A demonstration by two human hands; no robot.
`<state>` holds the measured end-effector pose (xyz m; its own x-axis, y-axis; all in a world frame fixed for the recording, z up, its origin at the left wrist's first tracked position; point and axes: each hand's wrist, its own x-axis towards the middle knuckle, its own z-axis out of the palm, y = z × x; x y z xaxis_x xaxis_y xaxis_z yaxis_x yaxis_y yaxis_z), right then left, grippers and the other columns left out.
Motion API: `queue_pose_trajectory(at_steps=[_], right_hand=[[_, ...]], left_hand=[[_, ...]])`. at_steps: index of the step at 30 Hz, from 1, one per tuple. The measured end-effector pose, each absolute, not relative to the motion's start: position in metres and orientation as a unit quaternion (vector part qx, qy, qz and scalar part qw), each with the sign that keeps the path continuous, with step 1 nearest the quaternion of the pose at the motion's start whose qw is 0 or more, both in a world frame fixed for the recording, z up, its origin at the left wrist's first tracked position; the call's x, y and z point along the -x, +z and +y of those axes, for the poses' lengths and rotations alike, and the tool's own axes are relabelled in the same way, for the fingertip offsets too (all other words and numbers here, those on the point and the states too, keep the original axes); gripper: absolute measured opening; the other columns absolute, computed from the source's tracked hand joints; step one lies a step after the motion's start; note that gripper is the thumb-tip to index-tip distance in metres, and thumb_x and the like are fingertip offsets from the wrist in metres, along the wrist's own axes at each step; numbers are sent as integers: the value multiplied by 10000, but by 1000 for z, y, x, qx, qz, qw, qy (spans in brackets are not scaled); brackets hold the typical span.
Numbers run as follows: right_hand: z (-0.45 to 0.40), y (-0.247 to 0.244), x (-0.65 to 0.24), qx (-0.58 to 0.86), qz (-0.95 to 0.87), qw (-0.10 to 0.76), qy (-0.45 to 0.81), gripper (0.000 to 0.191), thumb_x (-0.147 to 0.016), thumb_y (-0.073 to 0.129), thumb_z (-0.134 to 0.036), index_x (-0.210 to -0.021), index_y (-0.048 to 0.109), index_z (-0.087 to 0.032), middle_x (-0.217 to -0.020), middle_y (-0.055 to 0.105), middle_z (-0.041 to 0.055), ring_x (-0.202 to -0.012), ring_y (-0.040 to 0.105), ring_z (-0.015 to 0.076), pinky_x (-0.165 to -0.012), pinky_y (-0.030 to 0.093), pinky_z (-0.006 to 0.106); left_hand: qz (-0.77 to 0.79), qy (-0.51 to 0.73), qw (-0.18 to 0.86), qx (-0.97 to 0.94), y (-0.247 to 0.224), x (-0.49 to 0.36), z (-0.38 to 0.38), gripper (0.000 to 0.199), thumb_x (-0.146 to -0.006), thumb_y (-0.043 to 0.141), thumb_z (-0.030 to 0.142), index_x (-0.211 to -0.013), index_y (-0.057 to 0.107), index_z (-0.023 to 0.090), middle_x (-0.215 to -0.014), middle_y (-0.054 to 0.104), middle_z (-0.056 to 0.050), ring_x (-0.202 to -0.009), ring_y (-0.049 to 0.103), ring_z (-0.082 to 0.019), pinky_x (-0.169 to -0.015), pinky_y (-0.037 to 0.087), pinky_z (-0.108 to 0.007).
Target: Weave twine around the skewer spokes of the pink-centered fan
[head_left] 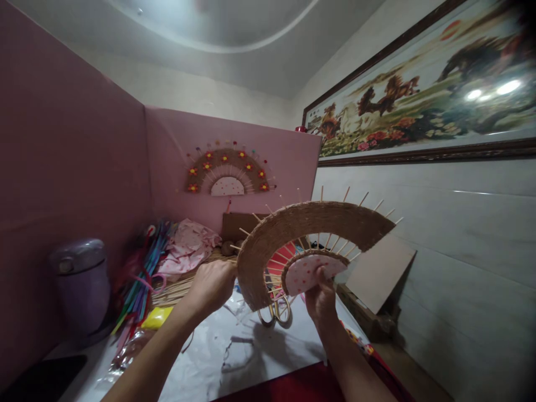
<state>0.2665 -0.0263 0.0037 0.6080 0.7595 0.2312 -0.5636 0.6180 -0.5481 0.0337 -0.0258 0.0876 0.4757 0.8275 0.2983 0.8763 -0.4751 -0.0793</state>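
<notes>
A half-round fan [307,215] of brown twine woven over thin wooden sticks is held up above the table, tilted. Stick ends poke out past its outer edge. My right hand [321,296] grips the fan's white, dotted cloth centre [304,273], thumb on the front. At the fan's left edge, my left hand [215,283] is closed with its fingers near a stick end; what lies between the fingertips is hidden. Scissors [275,314] with gold-coloured handles show below the fan, partly behind it.
On the pink partition hangs a finished-looking fan [226,162] with red flowers. Left on the table are a purple flask [81,290], colourful pipe cleaners [144,279], pink cloth [188,243], bundled sticks [178,293] and a yellow packet [157,317]. Cardboard [381,271] leans at right.
</notes>
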Motion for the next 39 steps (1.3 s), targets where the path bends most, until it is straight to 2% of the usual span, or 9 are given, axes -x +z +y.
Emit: queue_pose_trajectory(at_steps=[5,10,17,27,33,39], right_hand=[[-25,3,-267,228,-219,869,380,409,-585,754,-452,-884,611,-212,-713,645,-42,-669,582,144,-656,472,311],[-18,-2,-273,241,-207,867,385,379,-649,676,-530,-853,619,-216,-739,672,-22,-695,618,157,-684,494,322],[-10,-10,-277,260,-192,870,372,402,-626,693,-552,-832,626,-214,-694,684,-22,-661,633,160,-643,508,310],[-9,-12,-277,264,-179,871,373,407,-639,687,-554,-846,625,-210,-700,688,-22,-649,645,159,-614,522,296],[-8,-15,-279,269,-207,867,365,427,-651,664,-583,-879,628,-224,-705,682,-25,-661,641,159,-630,522,300],[-8,-14,-279,265,-177,878,359,375,-659,676,-538,-862,632,-227,-715,687,-25,-653,638,157,-611,517,295]], left_hand=[[-499,-103,109,853,88,-34,-27,290,-772,394,141,-762,677,200,-823,701,-114,-770,647,-234,-638,432,-317],[-484,-98,110,862,85,-34,-26,271,-784,403,168,-697,659,184,-778,693,-123,-749,645,-244,-623,422,-323],[-491,-89,119,858,85,-35,-27,273,-771,400,166,-712,666,178,-799,697,-123,-757,640,-225,-625,419,-308],[-483,-78,123,863,84,-36,-28,290,-765,389,148,-696,670,162,-787,692,-149,-765,650,-257,-610,423,-322],[-480,-71,128,865,86,-36,-29,271,-765,404,145,-705,668,161,-787,692,-139,-764,649,-241,-624,423,-309],[-478,-81,141,863,84,-37,-29,276,-769,401,140,-688,663,175,-759,695,-115,-733,649,-237,-612,421,-308]])
